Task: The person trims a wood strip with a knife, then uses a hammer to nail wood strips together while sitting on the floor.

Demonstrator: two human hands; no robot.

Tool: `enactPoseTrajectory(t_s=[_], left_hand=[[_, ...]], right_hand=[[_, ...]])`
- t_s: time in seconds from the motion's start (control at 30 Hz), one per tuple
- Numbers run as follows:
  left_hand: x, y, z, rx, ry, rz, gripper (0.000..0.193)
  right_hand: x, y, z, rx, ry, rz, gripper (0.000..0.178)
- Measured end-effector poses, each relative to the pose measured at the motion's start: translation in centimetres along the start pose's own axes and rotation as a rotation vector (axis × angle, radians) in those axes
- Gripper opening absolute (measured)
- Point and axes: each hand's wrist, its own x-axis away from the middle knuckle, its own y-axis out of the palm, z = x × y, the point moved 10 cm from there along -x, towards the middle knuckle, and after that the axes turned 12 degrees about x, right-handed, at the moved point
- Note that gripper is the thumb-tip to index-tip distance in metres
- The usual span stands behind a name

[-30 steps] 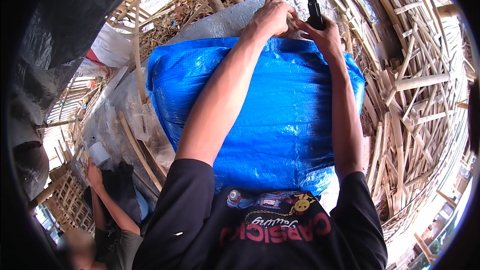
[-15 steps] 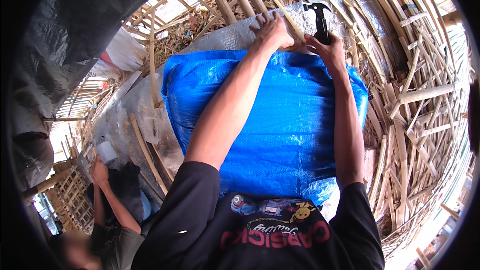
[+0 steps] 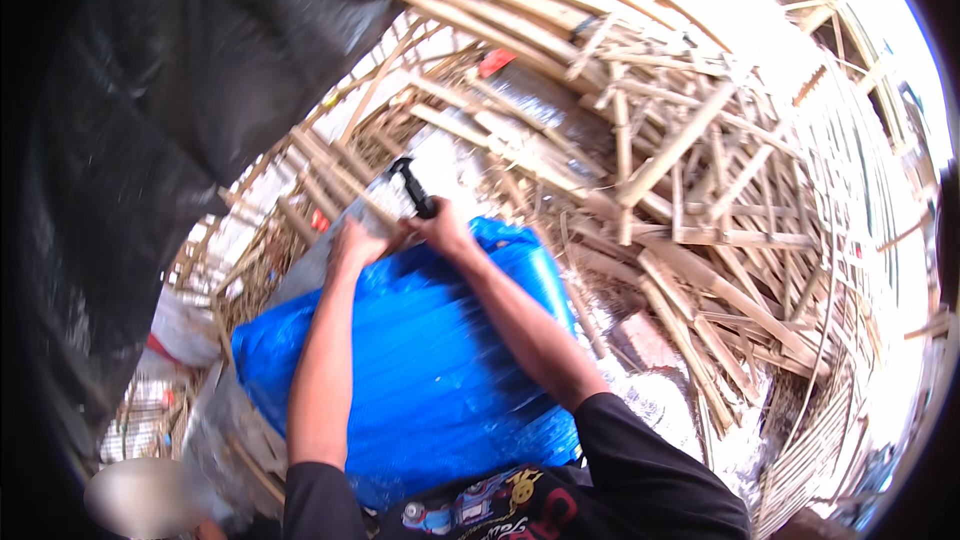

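Note:
My right hand (image 3: 440, 227) is closed around the handle of a black claw hammer (image 3: 416, 196), whose head points up and away from me. Close beside it, my left hand (image 3: 357, 243) rests at the far edge of a large blue tarpaulin bundle (image 3: 410, 360); motion blur smears its fingers. Between the two hands is a small brown piece that I cannot make out. Both forearms reach over the bundle, which lies in front of my body. A wooden stick (image 3: 358, 195) runs up and left from near my hands.
A big pile of split bamboo strips (image 3: 690, 180) fills the right side. Black sheeting (image 3: 130, 110) hangs at the left. Wooden poles (image 3: 318, 168) and dry litter lie beyond the bundle. A red scrap (image 3: 496, 62) lies farther off. Another person (image 3: 145, 498) shows at the lower left.
The view has swung to the right, so the bundle and hands sit farther left and lower. My hands are closer together. The hammer stays in my right hand; the other person is mostly out of view.

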Motion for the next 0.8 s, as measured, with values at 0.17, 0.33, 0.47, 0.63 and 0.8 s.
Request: enactPoseTrajectory(t_s=[0.17,0.33,0.47,0.63,0.8], left_hand=[[2.3,2.0,3.7,-0.003,-0.009,-0.138,0.124],[0.6,2.2,4.2,-0.031,0.375,-0.191,0.097],[1.1,4.0,5.1,-0.308,0.511,-0.282,0.055],[0.9,4.4,3.3,-0.258,0.440,-0.332,0.062],[2.2,3.8,4.4,-0.078,0.259,-0.240,0.103]], right_hand=[[0.7,-2.1,2.7,-0.225,0.089,0.018,0.035],[-0.5,-1.5,1.2,-0.242,-0.026,0.060,0.034],[0.8,-2.1,0.7,-0.163,0.035,0.017,0.028],[1.4,-2.9,0.3,-0.367,0.034,0.051,0.026],[2.4,-3.5,1.5,-0.570,0.177,0.015,0.019]])
